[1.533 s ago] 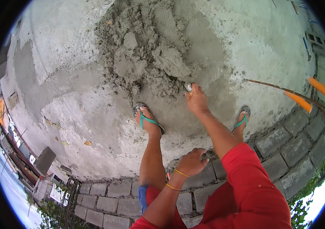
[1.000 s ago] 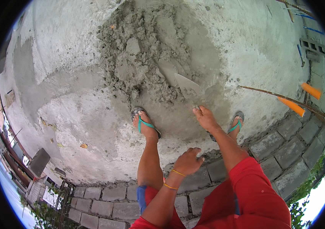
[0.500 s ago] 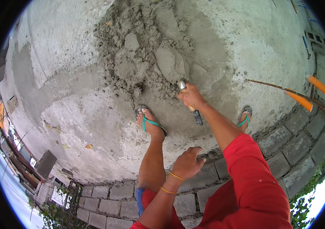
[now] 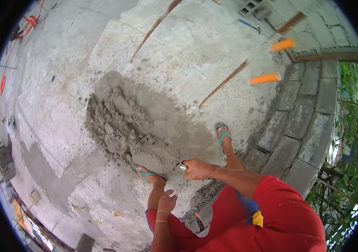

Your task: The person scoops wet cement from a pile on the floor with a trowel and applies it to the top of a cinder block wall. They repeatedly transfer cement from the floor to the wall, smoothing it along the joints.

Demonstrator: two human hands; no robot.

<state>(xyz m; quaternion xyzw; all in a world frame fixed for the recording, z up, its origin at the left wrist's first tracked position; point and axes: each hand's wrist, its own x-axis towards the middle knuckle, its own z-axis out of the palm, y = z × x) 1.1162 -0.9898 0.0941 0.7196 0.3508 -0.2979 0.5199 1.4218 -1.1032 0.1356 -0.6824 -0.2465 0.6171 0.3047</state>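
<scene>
My right hand (image 4: 198, 169) is wrapped round the handle of a trowel (image 4: 182, 167), whose metal neck shows ahead of my fingers. Its blade lies among wet grey mortar at the near end of the heap and is hard to make out. The lumpy mortar heap (image 4: 118, 119) spreads over the concrete ahead, with a smooth wet smear on its right side. My left hand (image 4: 167, 201) is empty, fingers loosely apart, beside my left shin. My feet, in green-strapped flip-flops, stand on either side of the wet patch, the left flip-flop (image 4: 148, 174) close to the mortar.
A low grey block wall (image 4: 284, 155) runs along the right, with foliage (image 4: 351, 143) beyond. Two orange pipes (image 4: 265, 78) and rusty bars (image 4: 224, 83) stand up from the slab at the upper right. Farther off lie a blue-handled hammer (image 4: 249, 25) and a hollow block (image 4: 250, 7).
The view has swung round, bringing more of the block wall and slab into sight. My left hand has moved to my left shin. My right hand still grips the trowel, now turned toward the left foot.
</scene>
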